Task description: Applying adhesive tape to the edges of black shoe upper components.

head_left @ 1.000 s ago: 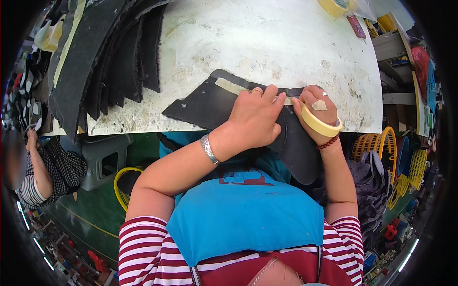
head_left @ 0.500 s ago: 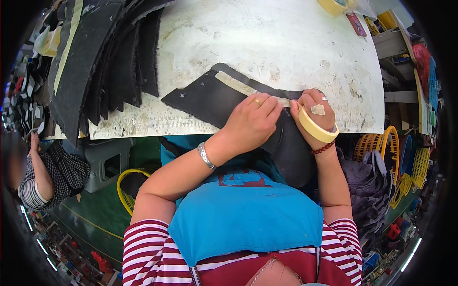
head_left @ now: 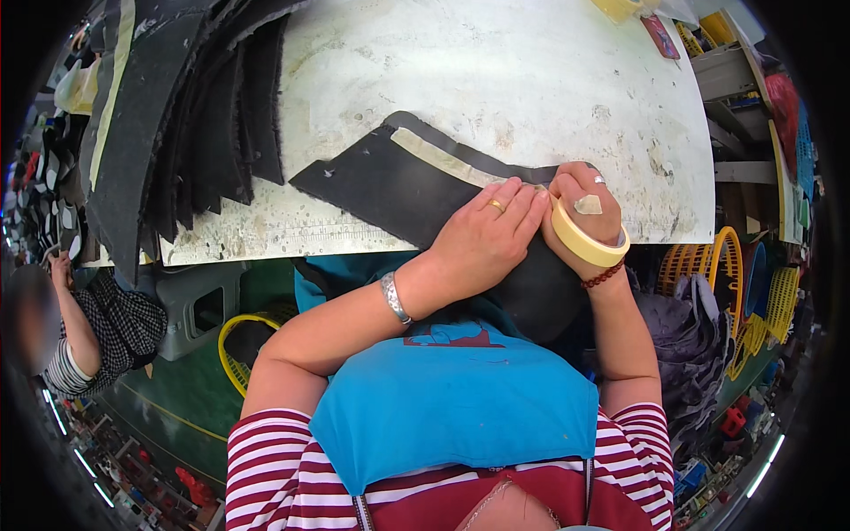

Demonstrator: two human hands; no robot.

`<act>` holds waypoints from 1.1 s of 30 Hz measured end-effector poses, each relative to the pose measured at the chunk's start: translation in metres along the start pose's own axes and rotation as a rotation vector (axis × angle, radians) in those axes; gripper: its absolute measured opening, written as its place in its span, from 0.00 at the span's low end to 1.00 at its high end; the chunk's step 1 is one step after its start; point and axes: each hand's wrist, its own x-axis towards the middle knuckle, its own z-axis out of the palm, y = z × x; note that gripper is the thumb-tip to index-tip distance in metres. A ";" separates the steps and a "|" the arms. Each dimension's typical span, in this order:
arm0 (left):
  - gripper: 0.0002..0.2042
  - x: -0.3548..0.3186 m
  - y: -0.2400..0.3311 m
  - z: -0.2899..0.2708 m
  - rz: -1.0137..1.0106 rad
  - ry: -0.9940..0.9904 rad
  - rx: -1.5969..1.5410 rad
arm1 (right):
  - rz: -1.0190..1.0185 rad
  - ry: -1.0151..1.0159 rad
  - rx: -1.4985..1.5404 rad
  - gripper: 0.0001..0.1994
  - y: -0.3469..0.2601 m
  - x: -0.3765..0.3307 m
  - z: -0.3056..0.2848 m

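A dark grey cut sheet [head_left: 372, 186] with a fuzzy edge lies at the front edge of the table. Its lower end drops over the edge toward my lap. A cream strip of masking tape [head_left: 434, 157] runs along its upper side. My left hand [head_left: 496, 226] lies flat across the sheet, fingertips at the strip's right end. Against those fingertips my right hand [head_left: 580, 203] is closed, with a roll of masking tape [head_left: 591, 251] hanging in its grip. The right fingertips are partly hidden. A small tape scrap [head_left: 588, 205] sits on the back of that hand.
A pile of similar dark sheets [head_left: 159, 124] covers the left of the white table [head_left: 496, 71]. More tape [head_left: 624, 7] and a red object [head_left: 660, 37] are at the far right. Yellow baskets [head_left: 728, 265] stand beside the table. A person [head_left: 84, 332] sits at left.
My left hand has slid right along the tape strip and flattened from a curled pose. The sheet has shifted slightly left. My right hand stays nearly in place with the roll.
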 end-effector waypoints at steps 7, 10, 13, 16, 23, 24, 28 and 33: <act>0.28 -0.001 0.004 -0.011 0.017 -0.171 0.090 | -0.133 -0.082 -0.170 0.20 0.026 0.008 -0.033; 0.30 0.000 0.002 -0.011 0.016 -0.200 0.143 | -0.229 -0.154 -0.132 0.24 0.059 0.015 -0.057; 0.30 -0.004 0.005 -0.006 0.039 -0.176 0.222 | -0.114 -0.094 0.150 0.20 0.047 0.012 -0.054; 0.30 -0.003 0.006 -0.002 0.057 -0.155 0.237 | 0.108 -0.137 0.442 0.14 0.052 -0.003 -0.043; 0.32 -0.004 0.003 -0.002 0.034 -0.170 0.261 | 0.073 -0.188 0.180 0.07 0.063 -0.005 -0.032; 0.32 -0.004 0.004 -0.002 0.030 -0.176 0.257 | 0.106 -0.208 0.147 0.08 0.063 -0.006 -0.032; 0.32 -0.003 0.004 0.000 0.028 -0.164 0.261 | 0.152 -0.236 0.056 0.11 0.062 -0.006 -0.029; 0.31 0.004 0.005 -0.002 0.018 -0.179 0.235 | 0.120 -0.235 -0.056 0.13 0.055 -0.005 -0.026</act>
